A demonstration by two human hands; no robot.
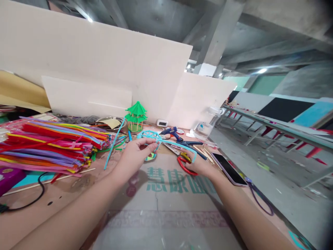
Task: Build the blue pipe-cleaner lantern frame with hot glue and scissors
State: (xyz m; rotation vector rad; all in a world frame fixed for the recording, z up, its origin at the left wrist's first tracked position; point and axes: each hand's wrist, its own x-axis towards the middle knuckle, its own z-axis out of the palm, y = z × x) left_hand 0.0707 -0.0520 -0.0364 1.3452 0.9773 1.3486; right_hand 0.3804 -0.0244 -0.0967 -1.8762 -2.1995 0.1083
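Observation:
My left hand (pixel 142 152) pinches a light blue pipe cleaner structure between thumb and fingers. Its round, spoked part (pixel 149 134) lies just beyond the fingertips. From there a long light blue strip (pixel 179 143) runs right and bends down in front of my right hand (pixel 199 165). That hand is closed at the red-handled scissors (pixel 184 166), its fingers at the handle loops and partly hidden. A yellow handle (pixel 185 157) shows beside them. Below my left fingers sits a small piece with green and yellow patches (pixel 151 157), partly covered.
Bundled colourful pipe cleaners (pixel 52 146) fill the left side. A green pagoda model (pixel 136 116) stands at the back, near a blue glue gun (pixel 173 132). A phone (pixel 229 169) lies right, by the table edge. A clear plastic jug (pixel 205 125) stands behind.

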